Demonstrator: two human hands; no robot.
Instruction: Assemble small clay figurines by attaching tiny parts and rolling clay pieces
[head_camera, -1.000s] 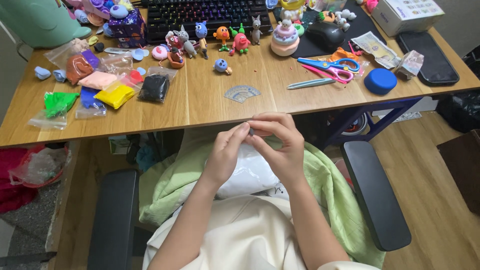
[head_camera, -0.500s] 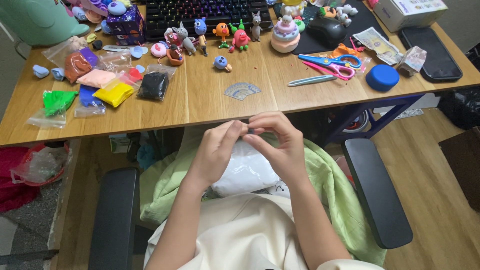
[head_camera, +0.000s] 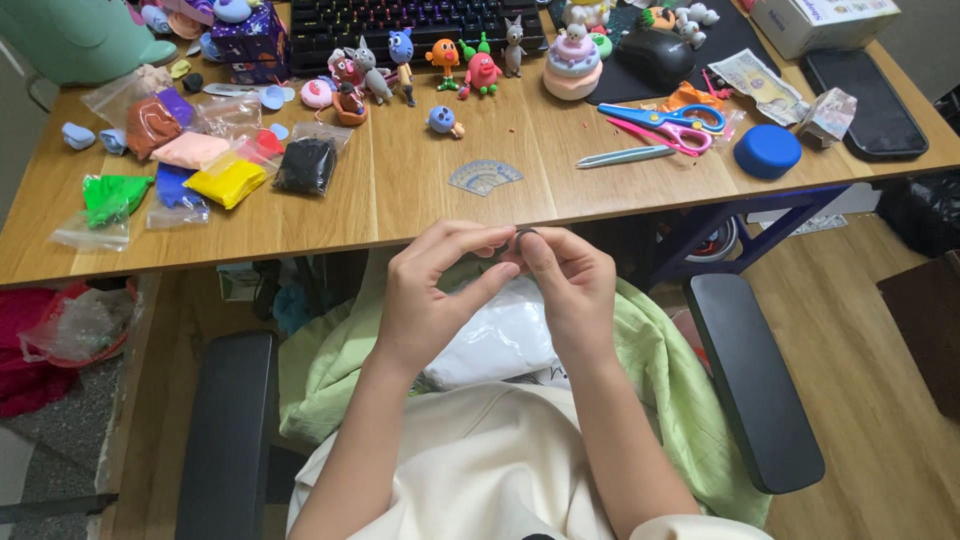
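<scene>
Our fingers (head_camera: 530, 255) pinch a tiny dark bit of clay (head_camera: 524, 235). It sits between the tips of both hands, just in front of the bench (head_camera: 420, 205) edge and above our lap. The left hand (head_camera: 430, 295) has its fingers curled in, with the thumb and first finger closed on the bit. The right hand (head_camera: 570, 290) is closed on it too, from the other side, and the two hands touch at the tips.

Under our hands lies a white plastic bag (head_camera: 495, 340) on a green cloth (head_camera: 670, 380).

On the bench, a small clear protractor (head_camera: 484, 177) lies near the edge. Further left we see little bags of clay: a black one (head_camera: 305, 165), a yellow one (head_camera: 228, 182) and a green one (head_camera: 112, 192). To the right lie scissors (head_camera: 665, 120) with blue and pink handles, a pale tool (head_camera: 625, 156) and a round blue lid (head_camera: 767, 151). Small clay figures (head_camera: 440, 60) stand in a row in front of the keyboard (head_camera: 420, 20).
</scene>
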